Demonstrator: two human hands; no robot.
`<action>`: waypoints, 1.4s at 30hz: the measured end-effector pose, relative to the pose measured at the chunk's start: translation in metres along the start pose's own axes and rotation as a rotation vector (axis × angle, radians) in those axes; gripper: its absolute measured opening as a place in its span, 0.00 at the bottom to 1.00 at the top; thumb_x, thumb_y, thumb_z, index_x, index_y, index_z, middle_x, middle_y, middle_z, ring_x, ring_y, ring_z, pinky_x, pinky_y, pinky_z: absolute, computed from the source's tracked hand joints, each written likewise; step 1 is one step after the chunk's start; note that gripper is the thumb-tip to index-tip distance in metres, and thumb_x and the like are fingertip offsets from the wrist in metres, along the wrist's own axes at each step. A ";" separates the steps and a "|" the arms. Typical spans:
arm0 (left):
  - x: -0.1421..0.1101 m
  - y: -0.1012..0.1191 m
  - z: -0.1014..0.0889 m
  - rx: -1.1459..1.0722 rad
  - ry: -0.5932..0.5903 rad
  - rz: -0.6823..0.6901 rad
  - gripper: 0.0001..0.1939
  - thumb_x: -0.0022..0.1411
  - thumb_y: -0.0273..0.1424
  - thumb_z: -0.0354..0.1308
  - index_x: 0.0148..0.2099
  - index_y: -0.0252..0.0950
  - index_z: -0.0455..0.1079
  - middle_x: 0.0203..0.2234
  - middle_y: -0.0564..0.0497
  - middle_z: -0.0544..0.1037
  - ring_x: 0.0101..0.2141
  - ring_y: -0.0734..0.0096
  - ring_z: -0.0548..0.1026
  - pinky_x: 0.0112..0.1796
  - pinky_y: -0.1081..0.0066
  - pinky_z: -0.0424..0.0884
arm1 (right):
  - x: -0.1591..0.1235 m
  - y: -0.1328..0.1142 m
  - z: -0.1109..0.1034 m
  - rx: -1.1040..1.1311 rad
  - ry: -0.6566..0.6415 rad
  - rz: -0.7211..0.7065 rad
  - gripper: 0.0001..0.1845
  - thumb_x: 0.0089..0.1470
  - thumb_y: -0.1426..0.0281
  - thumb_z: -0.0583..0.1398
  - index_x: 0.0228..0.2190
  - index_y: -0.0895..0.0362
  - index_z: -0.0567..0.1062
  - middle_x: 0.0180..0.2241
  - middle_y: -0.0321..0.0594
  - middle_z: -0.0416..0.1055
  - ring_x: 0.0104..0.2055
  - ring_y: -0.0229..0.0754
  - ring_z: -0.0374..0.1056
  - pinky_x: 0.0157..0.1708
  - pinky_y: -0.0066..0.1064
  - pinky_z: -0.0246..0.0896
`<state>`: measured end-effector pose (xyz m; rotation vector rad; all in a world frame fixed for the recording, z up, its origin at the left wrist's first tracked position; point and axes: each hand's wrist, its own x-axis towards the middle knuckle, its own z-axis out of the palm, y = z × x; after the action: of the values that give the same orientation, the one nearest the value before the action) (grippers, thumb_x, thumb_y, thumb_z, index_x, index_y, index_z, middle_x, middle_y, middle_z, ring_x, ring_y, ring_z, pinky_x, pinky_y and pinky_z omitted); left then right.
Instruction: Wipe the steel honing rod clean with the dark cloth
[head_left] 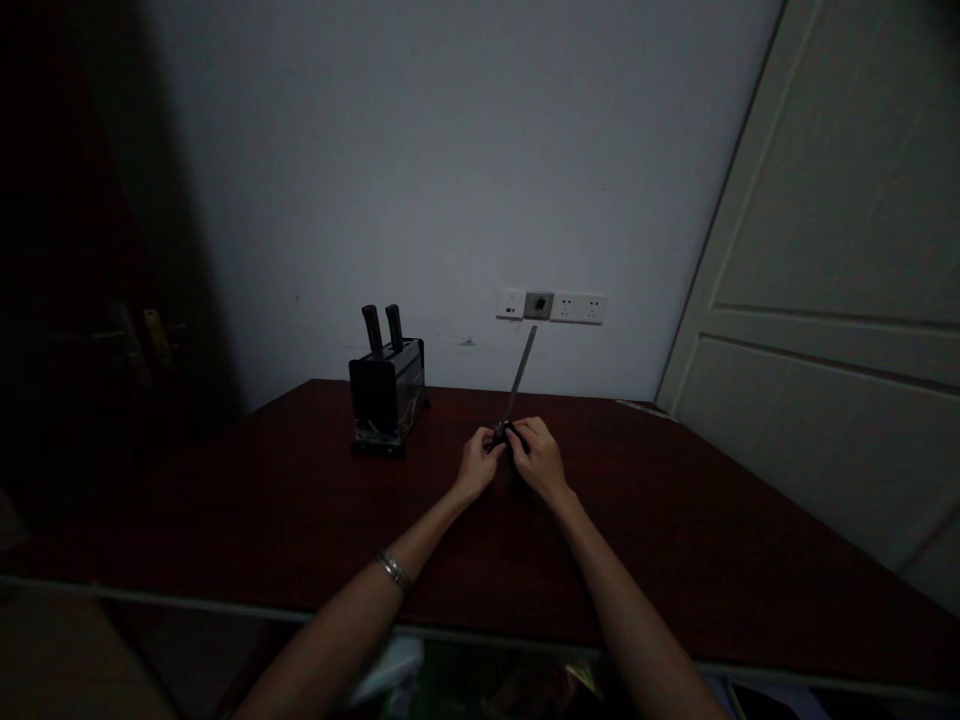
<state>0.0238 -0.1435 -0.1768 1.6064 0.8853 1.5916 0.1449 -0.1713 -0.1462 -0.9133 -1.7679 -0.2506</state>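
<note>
Both my hands meet over the middle of the table around a tool with a long, narrow grey metal blade [520,374] that slants up toward the wall. Its dark lower end is mostly covered by my fingers, so I cannot tell its exact kind. My left hand [478,466] pinches the dark end from the left, thumb and fingers closed. From the right, my right hand [538,458] grips the same dark part with bent fingers. To the left of my hands stands a knife block [388,390] with black ends, and two black handles [382,328] stick up from it.
The dark red-brown table [645,530] stretches to a pale wall [420,180] with sockets and switches [577,307]. A white panelled door [840,300] borders the right side. Items lie below the front edge, including green packaging [457,685]. The left is very dark.
</note>
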 end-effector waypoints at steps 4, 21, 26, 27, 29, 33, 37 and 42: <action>0.000 0.001 -0.001 0.036 0.028 0.007 0.07 0.48 0.20 0.57 0.30 0.34 0.64 0.26 0.53 0.72 0.31 0.73 0.72 0.37 0.72 0.67 | 0.001 -0.005 -0.003 0.000 -0.006 -0.029 0.12 0.56 0.70 0.51 0.29 0.55 0.74 0.30 0.44 0.69 0.35 0.45 0.63 0.37 0.36 0.61; 0.000 0.003 0.000 0.003 0.027 -0.014 0.12 0.48 0.28 0.60 0.30 0.36 0.57 0.24 0.55 0.69 0.29 0.73 0.70 0.31 0.75 0.64 | 0.004 -0.002 -0.002 0.113 0.239 0.206 0.14 0.57 0.66 0.51 0.28 0.57 0.73 0.28 0.43 0.70 0.33 0.43 0.64 0.35 0.34 0.59; 0.000 0.004 0.001 -0.017 0.058 -0.031 0.14 0.48 0.28 0.62 0.31 0.36 0.56 0.25 0.55 0.70 0.29 0.74 0.70 0.33 0.74 0.64 | 0.004 0.002 -0.001 0.029 0.323 0.268 0.15 0.58 0.64 0.51 0.30 0.58 0.74 0.31 0.45 0.72 0.35 0.44 0.65 0.37 0.35 0.59; 0.000 0.003 0.001 -0.033 0.065 -0.032 0.14 0.47 0.27 0.62 0.31 0.36 0.56 0.25 0.55 0.70 0.29 0.74 0.71 0.33 0.74 0.64 | 0.003 0.001 0.000 0.006 0.287 0.231 0.14 0.58 0.65 0.51 0.31 0.58 0.74 0.31 0.45 0.72 0.35 0.44 0.64 0.38 0.36 0.59; 0.000 0.003 0.002 -0.064 0.072 -0.027 0.14 0.47 0.26 0.61 0.31 0.36 0.56 0.25 0.55 0.70 0.29 0.74 0.70 0.33 0.74 0.64 | 0.001 -0.002 0.002 -0.026 0.193 0.132 0.13 0.58 0.67 0.51 0.32 0.57 0.74 0.32 0.45 0.72 0.37 0.45 0.64 0.38 0.36 0.60; 0.000 -0.001 0.001 -0.053 0.082 -0.025 0.12 0.49 0.24 0.58 0.31 0.36 0.56 0.24 0.56 0.68 0.28 0.75 0.69 0.32 0.76 0.63 | -0.002 -0.008 0.004 -0.050 0.073 -0.026 0.10 0.56 0.72 0.52 0.31 0.57 0.74 0.32 0.45 0.71 0.38 0.45 0.63 0.39 0.38 0.61; -0.002 -0.002 0.000 -0.018 0.099 -0.013 0.10 0.49 0.23 0.57 0.31 0.36 0.57 0.24 0.56 0.67 0.27 0.76 0.68 0.31 0.77 0.63 | -0.003 -0.013 0.003 -0.043 0.042 -0.081 0.09 0.55 0.74 0.53 0.30 0.57 0.74 0.31 0.45 0.70 0.37 0.45 0.62 0.38 0.38 0.62; 0.000 0.002 -0.001 -0.011 0.161 -0.034 0.09 0.49 0.23 0.57 0.30 0.36 0.57 0.23 0.56 0.68 0.27 0.76 0.68 0.29 0.77 0.62 | -0.002 -0.021 0.004 0.025 0.032 -0.091 0.09 0.55 0.73 0.53 0.31 0.57 0.74 0.32 0.44 0.71 0.37 0.44 0.63 0.38 0.38 0.61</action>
<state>0.0229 -0.1441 -0.1748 1.4628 0.9805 1.7170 0.1282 -0.1845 -0.1444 -0.8084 -1.7816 -0.2990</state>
